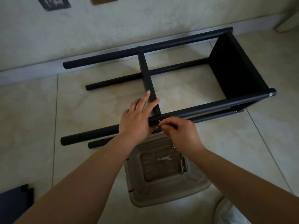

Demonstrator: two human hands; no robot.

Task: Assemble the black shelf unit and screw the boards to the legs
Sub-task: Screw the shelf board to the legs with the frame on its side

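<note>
Head view shows your black shelf unit [169,81] lying on its side on the tiled floor [186,88] beside the wall, an end board [233,68] fixed at the right and a middle board [148,78] standing between the legs. Your left hand [137,118] rests flat on the near upper leg [210,105], fingers straight along the middle board. Your right hand [179,131] pinches a small screw [159,121] against that leg. Below sits a plastic tray [199,180] holding a small wrench [165,158].
</note>
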